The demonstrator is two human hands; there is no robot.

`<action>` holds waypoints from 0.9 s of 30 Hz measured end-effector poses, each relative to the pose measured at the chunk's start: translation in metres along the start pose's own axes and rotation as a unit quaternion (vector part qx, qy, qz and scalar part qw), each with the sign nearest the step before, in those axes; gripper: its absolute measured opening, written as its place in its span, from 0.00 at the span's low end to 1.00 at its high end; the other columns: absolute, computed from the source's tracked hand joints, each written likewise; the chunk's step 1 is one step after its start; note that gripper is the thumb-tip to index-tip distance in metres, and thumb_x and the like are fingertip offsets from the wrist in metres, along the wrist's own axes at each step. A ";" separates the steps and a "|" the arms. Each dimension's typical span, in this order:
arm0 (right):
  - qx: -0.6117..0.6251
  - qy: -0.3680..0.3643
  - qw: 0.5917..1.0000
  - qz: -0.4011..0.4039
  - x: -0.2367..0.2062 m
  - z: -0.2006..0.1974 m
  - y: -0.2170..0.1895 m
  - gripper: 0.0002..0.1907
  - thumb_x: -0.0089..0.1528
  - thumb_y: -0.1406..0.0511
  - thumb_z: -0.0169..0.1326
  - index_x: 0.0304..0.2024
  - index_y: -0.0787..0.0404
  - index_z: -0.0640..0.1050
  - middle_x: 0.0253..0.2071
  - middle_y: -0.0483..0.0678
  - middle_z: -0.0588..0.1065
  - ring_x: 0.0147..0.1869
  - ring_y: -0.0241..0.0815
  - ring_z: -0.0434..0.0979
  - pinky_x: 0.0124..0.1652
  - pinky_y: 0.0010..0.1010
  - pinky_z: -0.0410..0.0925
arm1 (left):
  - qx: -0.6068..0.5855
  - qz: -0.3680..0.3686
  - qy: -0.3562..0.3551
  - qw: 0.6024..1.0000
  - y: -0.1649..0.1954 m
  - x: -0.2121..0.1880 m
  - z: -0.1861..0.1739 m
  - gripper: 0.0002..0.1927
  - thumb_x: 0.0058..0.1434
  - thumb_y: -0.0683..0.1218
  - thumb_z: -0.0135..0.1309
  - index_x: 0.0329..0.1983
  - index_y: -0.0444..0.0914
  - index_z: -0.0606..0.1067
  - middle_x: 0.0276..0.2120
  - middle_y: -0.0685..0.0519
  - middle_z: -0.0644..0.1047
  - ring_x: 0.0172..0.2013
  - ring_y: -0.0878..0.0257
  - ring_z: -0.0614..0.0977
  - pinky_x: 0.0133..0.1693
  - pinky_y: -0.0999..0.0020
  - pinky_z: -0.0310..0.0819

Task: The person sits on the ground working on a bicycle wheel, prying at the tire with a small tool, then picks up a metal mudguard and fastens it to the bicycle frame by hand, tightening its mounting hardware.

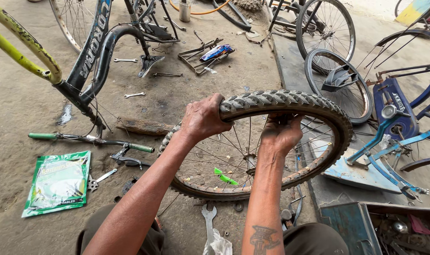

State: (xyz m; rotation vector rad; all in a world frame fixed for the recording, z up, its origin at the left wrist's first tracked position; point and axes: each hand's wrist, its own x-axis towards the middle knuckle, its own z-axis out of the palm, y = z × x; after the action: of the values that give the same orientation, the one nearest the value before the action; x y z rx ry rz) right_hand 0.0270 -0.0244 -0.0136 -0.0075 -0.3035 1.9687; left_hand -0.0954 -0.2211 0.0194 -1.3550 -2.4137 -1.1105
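Both hands work the knobby tyre (290,101) at the wheel's (234,163) top, mid-floor: left hand (202,118) clamped over the tread, right hand (281,132) curled under the bead. Firm thumb pressure needed.

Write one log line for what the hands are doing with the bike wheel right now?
left hand: grips knobby tire from outside | right hand: holds tire's inner edge | wheel: tilted, on ground | spanner: below wheel

Your left hand (203,118) covers part of the tyre (290,101), and your right hand's (281,132) fingertips are tucked behind its tread. Below your hands, the spanner (209,222) and white rag (218,245) run off the bottom edge. Far right, the blue toolbox (352,222) is cropped.
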 end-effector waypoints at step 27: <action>0.018 0.050 0.999 -0.001 0.013 -0.035 -0.032 0.12 0.65 0.67 0.56 0.50 0.66 0.77 0.44 0.50 0.78 0.46 0.43 0.78 0.48 0.37 0.75 | 0.021 0.021 0.029 0.999 0.029 0.000 0.034 0.30 0.46 0.59 0.72 0.45 0.39 0.76 0.35 0.47 0.82 0.37 0.48 0.84 0.38 0.51 0.77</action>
State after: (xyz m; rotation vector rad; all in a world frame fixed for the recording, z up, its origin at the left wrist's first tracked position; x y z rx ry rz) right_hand 0.0553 0.0071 -0.0388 -0.0828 -0.2023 1.9650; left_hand -0.0660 -0.1891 0.0106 -1.3349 -2.3445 -1.0673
